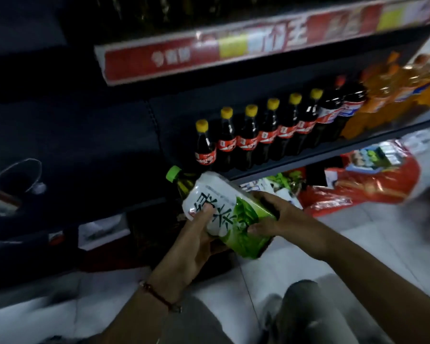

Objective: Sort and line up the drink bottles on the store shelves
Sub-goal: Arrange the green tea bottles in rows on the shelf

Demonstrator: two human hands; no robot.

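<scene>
Your head camera: looks forward and down, tilted, close over hands, facing shelf and floor.

Both forearms bare to the frame edge, no sleeves showing; hands ungloved: left hand, right hand. Thin red cord bracelet around the left wrist, with a small pale bead or clasp at each end of the visible stretch. Grey trousers over the knees at bottom of view, fabric blurred.
</scene>
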